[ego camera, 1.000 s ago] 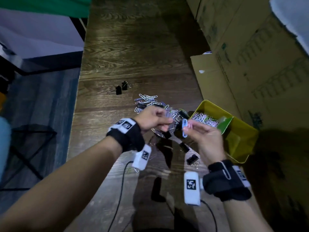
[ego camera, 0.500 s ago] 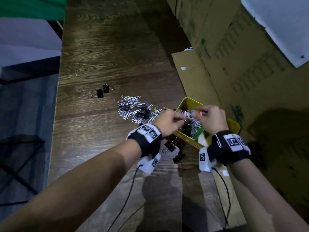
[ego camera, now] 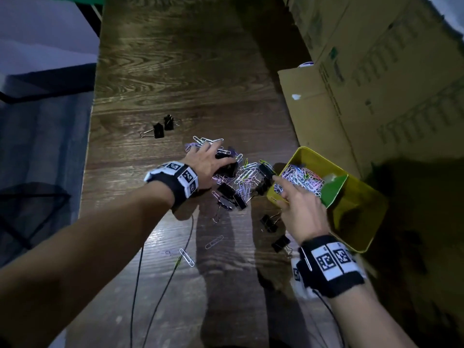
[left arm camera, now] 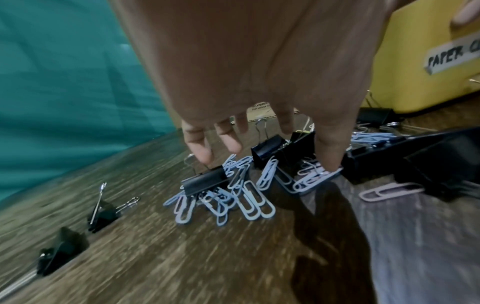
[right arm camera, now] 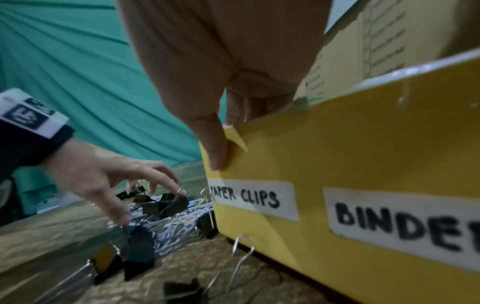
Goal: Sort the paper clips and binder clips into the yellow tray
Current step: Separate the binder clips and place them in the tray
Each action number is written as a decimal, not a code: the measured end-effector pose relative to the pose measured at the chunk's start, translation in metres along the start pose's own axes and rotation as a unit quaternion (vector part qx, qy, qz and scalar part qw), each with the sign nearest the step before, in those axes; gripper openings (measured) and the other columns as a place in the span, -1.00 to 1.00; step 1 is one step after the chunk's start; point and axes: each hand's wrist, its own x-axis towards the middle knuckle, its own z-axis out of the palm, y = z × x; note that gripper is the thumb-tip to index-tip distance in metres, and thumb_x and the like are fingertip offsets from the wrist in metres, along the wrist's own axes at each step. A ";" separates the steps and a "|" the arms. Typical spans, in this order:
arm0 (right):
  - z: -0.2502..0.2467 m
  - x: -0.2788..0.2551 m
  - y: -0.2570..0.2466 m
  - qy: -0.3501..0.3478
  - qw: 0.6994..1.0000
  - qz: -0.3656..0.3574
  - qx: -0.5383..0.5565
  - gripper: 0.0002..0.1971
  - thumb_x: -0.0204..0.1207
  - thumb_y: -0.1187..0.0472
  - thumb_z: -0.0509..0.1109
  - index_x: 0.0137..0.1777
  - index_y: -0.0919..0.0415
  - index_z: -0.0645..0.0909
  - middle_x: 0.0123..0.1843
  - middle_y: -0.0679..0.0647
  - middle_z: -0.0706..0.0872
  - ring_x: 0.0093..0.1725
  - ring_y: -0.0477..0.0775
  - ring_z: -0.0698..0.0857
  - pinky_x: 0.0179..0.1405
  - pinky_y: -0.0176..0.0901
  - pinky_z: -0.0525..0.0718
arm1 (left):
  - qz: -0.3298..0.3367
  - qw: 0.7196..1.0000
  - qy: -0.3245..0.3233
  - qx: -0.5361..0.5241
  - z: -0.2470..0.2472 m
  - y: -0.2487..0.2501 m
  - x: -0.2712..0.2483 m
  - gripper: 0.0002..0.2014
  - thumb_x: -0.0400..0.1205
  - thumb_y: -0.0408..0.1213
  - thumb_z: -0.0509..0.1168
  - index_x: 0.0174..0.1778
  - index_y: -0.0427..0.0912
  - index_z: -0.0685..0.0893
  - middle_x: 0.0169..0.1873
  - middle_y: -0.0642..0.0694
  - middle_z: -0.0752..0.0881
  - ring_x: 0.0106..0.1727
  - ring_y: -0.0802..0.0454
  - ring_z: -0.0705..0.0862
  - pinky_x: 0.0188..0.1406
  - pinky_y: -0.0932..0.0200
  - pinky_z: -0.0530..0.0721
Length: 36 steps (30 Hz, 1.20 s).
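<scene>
A mixed pile of coloured paper clips and black binder clips lies on the wooden table, left of the yellow tray. The tray's left compartment holds paper clips, and a green divider splits the tray. Its wall carries the labels "PAPER CLIPS" and "BINDE…". My left hand is spread over the pile, fingertips down on the clips. My right hand pinches the tray's near-left corner, thumb outside, fingers behind the rim.
Two binder clips lie apart at the far left. More binder clips and loose paper clips lie near me. Cardboard boxes stand along the right. The table's left edge drops to the floor. Cables trail toward me.
Both hands were over the tray with a bunch of clips. My left hand has gone back left to the pile; my right hand has dropped to the tray's near corner.
</scene>
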 end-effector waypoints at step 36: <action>0.024 0.012 -0.026 -0.170 0.966 0.092 -0.174 -0.77 0.60 0.16 0.22 0.17 0.11 0.63 0.14 0.11 0.69 0.10 0.18 0.68 -0.02 -0.05 0.60 | -0.186 0.965 -0.014 -0.186 0.040 -0.107 -0.067 -0.55 0.31 -0.06 0.50 0.11 0.08 0.58 0.42 -0.09 0.35 0.25 -0.25 0.56 0.14 -0.13 0.57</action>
